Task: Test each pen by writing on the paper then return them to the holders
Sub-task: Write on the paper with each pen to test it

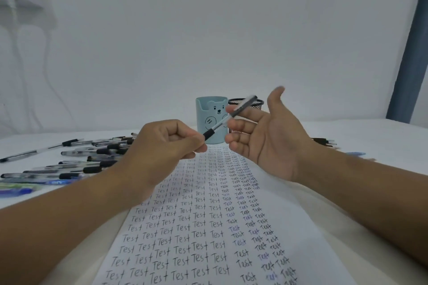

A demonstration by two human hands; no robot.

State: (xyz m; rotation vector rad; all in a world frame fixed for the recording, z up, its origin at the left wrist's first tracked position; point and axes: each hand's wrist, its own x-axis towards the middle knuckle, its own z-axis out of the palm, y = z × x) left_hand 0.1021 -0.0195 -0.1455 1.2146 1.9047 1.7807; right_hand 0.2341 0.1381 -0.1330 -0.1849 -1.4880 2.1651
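Note:
My left hand (pixel 162 143) pinches the black grip end of a clear-barrelled pen (pixel 229 117), which slants up to the right in the air. My right hand (pixel 266 132) is open, palm turned left, its fingertips beside the pen's barrel; the pen is blurred there. Below both hands lies the paper (pixel 208 227), covered in columns of the word "Test". Behind the hands stand a light blue bear-face holder (pixel 209 115) and a black mesh holder (pixel 234 101), partly hidden by my right hand.
Several black and blue pens (pixel 76 162) lie in rows on the white table at the left. A few more pens (pixel 326 141) lie behind my right wrist. A white wall rises close behind the holders, with a blue-grey post (pixel 410 53) at the right.

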